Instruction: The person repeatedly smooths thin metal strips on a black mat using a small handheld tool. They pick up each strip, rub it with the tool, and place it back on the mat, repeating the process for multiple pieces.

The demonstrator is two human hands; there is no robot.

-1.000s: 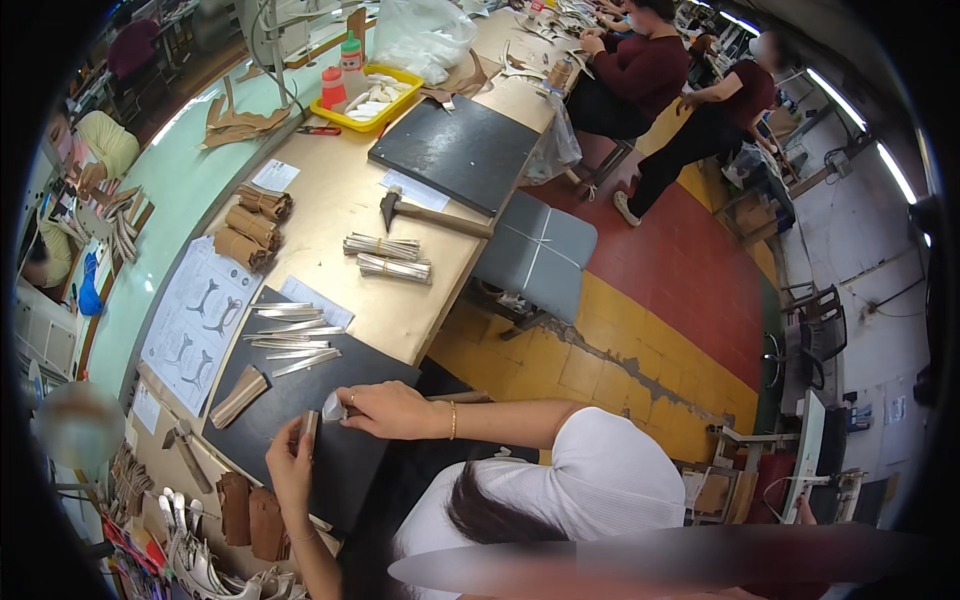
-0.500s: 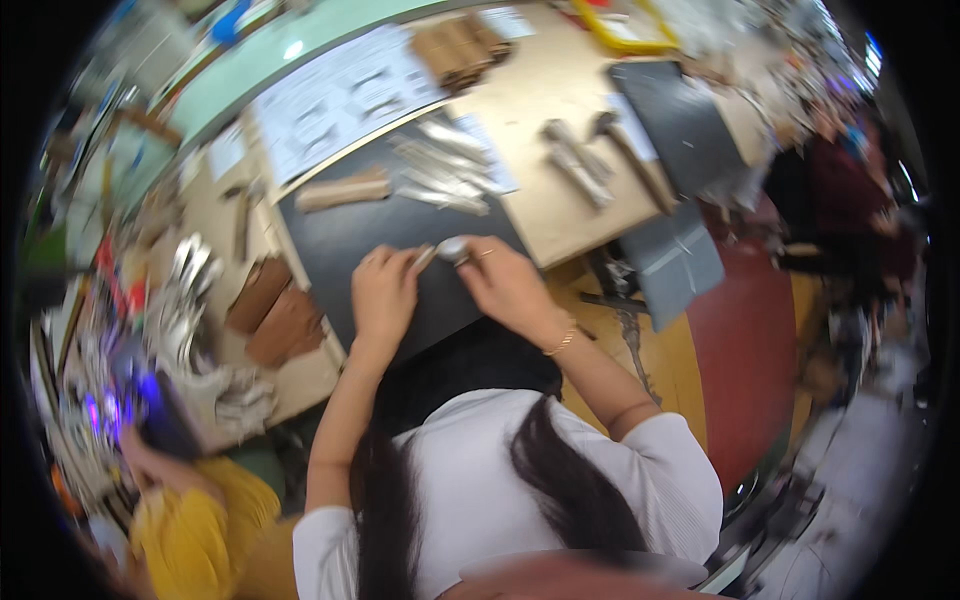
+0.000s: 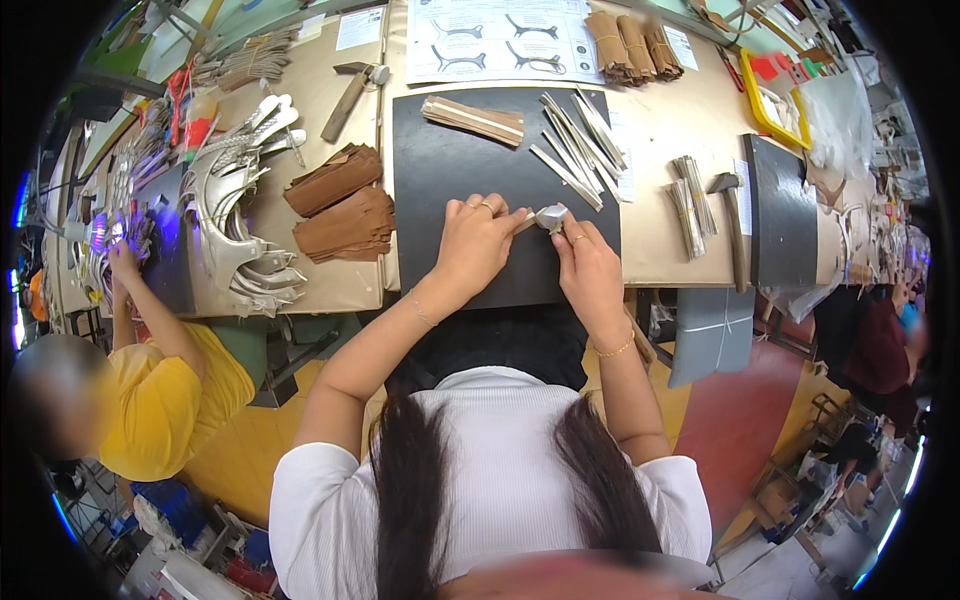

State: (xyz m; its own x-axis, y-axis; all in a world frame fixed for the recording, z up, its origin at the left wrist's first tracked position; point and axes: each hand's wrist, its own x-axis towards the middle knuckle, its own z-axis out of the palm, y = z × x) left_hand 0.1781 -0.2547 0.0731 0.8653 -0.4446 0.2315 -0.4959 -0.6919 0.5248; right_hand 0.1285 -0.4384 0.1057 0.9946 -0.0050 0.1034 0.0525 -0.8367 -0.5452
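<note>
Over the black work board (image 3: 428, 200), my left hand (image 3: 474, 247) pinches the end of a short pale strip (image 3: 525, 221) between thumb and fingertips. Close against that strip, my right hand (image 3: 592, 272) grips a small silvery-white piece (image 3: 551, 216); its kind is unclear because the fingers cover part of it. Further up on the board lie a stack of brown strips (image 3: 472, 121) with a pale one among them, and a loose fan of narrow white strips (image 3: 578, 143).
Brown leather pieces (image 3: 343, 222), white cut-out straps (image 3: 228, 205) and a hammer (image 3: 352, 103) lie to the left. On the right are tied strip bundles (image 3: 690, 208), another hammer (image 3: 734, 225) and a yellow tray (image 3: 803, 128). A yellow-shirted person (image 3: 172, 395) works at far left.
My view has swung round and sharpened. Both hands remain together over the board, still holding the strip and the silvery-white piece.
</note>
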